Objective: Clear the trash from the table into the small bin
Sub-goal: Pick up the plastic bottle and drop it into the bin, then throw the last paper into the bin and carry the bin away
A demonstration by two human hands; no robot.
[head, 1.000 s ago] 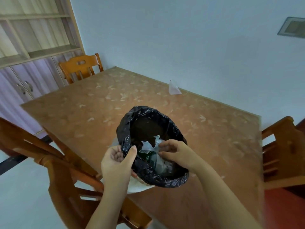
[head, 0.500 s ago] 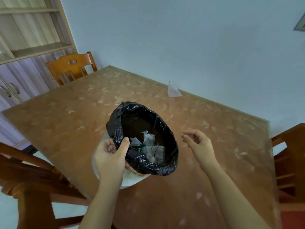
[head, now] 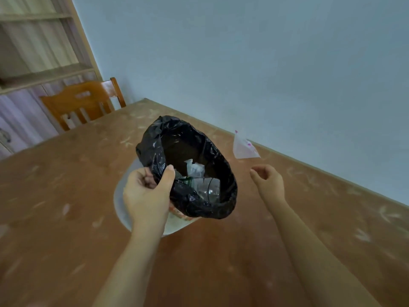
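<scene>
Two bare forearms reach forward over the brown desk (head: 66,196). Left hand (head: 147,193) is clamped on the near-left rim of the bin (head: 141,218), thumb hooked inside over the black liner (head: 221,173), fingers outside. The bin is tilted, its mouth turned toward the camera, its white body mostly hidden behind the hand. Inside lies trash (head: 199,178): crumpled clear plastic, white scraps and something green; finer detail cannot be told. Right hand (head: 269,181) is empty, fingers loosely curled and apart, just right of the bin and not touching it. Beyond it, near the far desk edge by the wall, one white wrapper (head: 244,147) with pink marks remains. One wooden chair (head: 81,103) stands at the far-left side.
</scene>
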